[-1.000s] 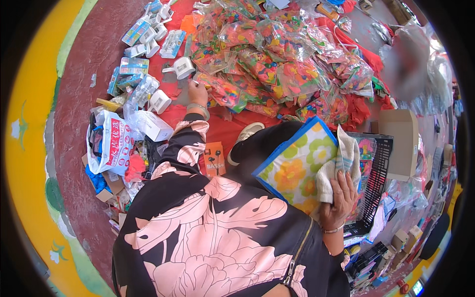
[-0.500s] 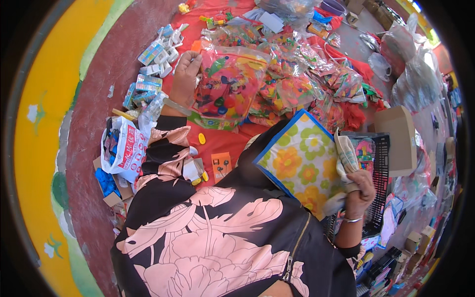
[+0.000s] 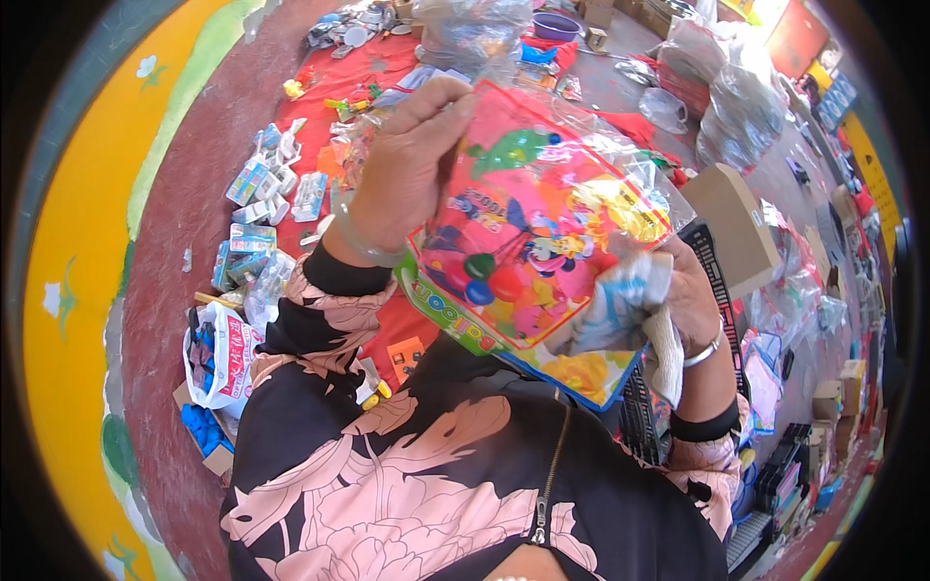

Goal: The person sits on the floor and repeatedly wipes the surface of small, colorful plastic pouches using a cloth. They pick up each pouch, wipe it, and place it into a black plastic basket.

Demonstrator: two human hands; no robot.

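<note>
My left hand (image 3: 417, 155) grips the upper left corner of a clear plastic bag of balloons (image 3: 504, 232), raised in front of my chest. The bag has a red border, cartoon printing and a green strip along its lower edge. In my right hand (image 3: 693, 295) is a crumpled pale knitted cloth (image 3: 664, 358), perhaps a glove. Its blurred blue-white part lies against the bag's lower right front. Beneath the bag, a flowered cloth with a blue edge (image 3: 581, 373) shows over my lap, mostly hidden.
A black plastic crate (image 3: 644, 421) and an open cardboard box (image 3: 731, 228) stand at my right. Small boxed packages (image 3: 252, 184) and a white carrier bag (image 3: 218, 353) lie at left. A red sheet (image 3: 373, 63) and large clear plastic sacks (image 3: 741, 107) are farther off.
My left hand has brought the balloon bag rightward and closer to me, over the flowered cloth. My right hand has moved up with the knitted cloth, which now meets the bag.
</note>
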